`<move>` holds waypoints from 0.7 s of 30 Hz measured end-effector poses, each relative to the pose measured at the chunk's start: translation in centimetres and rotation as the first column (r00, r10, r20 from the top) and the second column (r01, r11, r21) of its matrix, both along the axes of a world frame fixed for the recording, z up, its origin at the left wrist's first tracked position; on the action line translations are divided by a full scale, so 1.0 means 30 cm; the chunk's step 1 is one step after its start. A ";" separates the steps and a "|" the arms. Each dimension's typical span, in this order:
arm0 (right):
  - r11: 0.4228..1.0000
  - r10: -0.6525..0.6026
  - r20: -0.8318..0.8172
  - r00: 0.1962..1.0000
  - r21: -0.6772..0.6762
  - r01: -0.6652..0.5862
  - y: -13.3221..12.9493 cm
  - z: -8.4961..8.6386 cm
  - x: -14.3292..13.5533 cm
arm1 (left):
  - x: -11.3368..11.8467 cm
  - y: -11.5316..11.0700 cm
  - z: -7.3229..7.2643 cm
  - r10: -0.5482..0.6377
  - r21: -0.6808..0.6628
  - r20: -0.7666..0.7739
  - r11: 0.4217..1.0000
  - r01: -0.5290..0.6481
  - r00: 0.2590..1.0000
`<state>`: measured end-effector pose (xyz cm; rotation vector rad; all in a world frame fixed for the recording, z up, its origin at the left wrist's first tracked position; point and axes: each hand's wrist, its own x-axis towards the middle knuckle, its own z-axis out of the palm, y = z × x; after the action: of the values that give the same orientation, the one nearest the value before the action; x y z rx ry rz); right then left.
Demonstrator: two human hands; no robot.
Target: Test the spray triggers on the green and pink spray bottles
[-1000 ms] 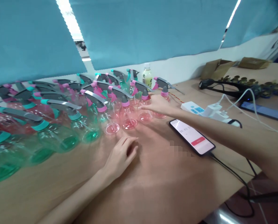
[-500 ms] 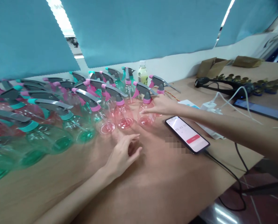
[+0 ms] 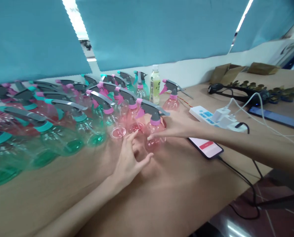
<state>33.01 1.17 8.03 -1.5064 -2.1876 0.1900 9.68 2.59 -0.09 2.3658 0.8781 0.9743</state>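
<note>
The pink bottle (image 3: 154, 133) stands on the table (image 3: 176, 191), at the near edge of the bottle crowd (image 3: 63, 112). Your right hand (image 3: 173, 127) wraps its body from the right, fingers curled on it. Your left hand (image 3: 129, 160) is open just beside it, holding nothing. The phone (image 3: 207, 147) lies under your right forearm, the power strip (image 3: 206, 115) beyond.

I counted two hands of mine over the wooden table (image 3: 181, 197). The spray bottles, pink and green, stood packed too tightly and blurred for an exact tally, well over a dozen. There was one yellowish drink bottle (image 3: 155, 84), one lit phone (image 3: 207, 147), one power strip (image 3: 206, 115) and two cardboard boxes.
</note>
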 end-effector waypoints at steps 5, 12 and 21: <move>0.981 0.191 -0.069 0.979 0.041 -0.189 -0.125 0.010 -0.109 | -0.056 -0.053 0.022 -0.133 -0.092 0.003 0.987 0.132 0.991; 0.976 0.210 -0.136 0.968 -0.029 -0.216 -0.188 0.001 -0.187 | -0.116 -0.138 0.000 -0.166 -0.294 0.058 0.940 0.176 0.984; 0.966 0.249 -0.516 0.820 0.077 -0.246 -0.192 0.004 -0.271 | -0.151 -0.141 0.049 -0.276 -0.276 -0.028 0.926 0.258 0.961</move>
<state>24.88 -4.60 8.14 -0.9984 -1.9132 0.6051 5.14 -1.65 1.39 2.2181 0.6411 0.6270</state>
